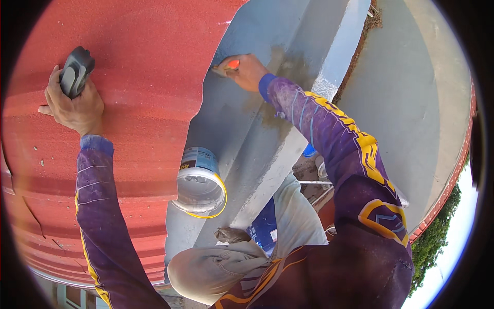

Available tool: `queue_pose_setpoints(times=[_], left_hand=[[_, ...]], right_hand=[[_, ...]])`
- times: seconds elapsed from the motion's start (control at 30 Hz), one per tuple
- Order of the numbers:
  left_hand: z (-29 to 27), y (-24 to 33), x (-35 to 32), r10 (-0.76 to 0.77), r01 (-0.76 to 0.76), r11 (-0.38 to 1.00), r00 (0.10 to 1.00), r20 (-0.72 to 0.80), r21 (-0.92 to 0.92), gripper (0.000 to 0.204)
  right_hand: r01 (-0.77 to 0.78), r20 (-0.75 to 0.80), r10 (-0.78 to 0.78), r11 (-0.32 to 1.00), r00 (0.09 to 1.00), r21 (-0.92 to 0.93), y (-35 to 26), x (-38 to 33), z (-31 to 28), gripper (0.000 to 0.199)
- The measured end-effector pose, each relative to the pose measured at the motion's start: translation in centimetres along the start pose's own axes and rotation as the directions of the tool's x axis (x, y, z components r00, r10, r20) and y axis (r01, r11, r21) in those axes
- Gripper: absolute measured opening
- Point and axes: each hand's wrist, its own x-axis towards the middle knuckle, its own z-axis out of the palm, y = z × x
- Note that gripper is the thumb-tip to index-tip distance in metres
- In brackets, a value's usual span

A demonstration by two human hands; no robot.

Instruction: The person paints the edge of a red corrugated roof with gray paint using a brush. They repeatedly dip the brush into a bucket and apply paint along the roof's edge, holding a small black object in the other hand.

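Observation:
My left hand [76,107] rests on the red textured roof [139,72] and grips a dark grey device [76,71]. My right hand [246,71] is stretched forward, holding a tool with an orange handle [232,64] against the grey surface [242,139] at the edge of the red coating. A tin of grey paint [199,181] with a yellow rim sits on the grey surface between my arms. Both sleeves are purple with yellow trim.
My bent knee in pale trousers [211,268] is at the bottom centre. A grey ridge [309,56] runs up to the right. Below the roof edge lie a blue container [264,226] and clutter. Trees [437,237] show at the lower right.

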Motion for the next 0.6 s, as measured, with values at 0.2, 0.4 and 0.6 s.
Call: queue_pose_setpoints(times=[0.2,0.4,0.6], left_hand=[[1.1,0.0,0.0,-0.008,0.007,0.999,1.000,-0.021,-0.050,0.049],[0.7,-0.1,-0.1,-0.013,0.012,1.000,1.000,-0.008,-0.025,0.049],[0.8,-0.4,0.1,-0.006,0.005,1.000,1.000,-0.026,-0.013,0.047]], right_hand=[[-0.059,-0.689,-0.149,0.962,0.710,-0.268,5.7,8.2,-8.1,0.022],[0.261,-0.144,-0.266,0.964,0.953,-0.049,-3.2,-1.6,6.5,0.022],[0.058,0.114,-0.059,0.998,0.992,0.009,-4.1,-1.1,6.6,0.028]])
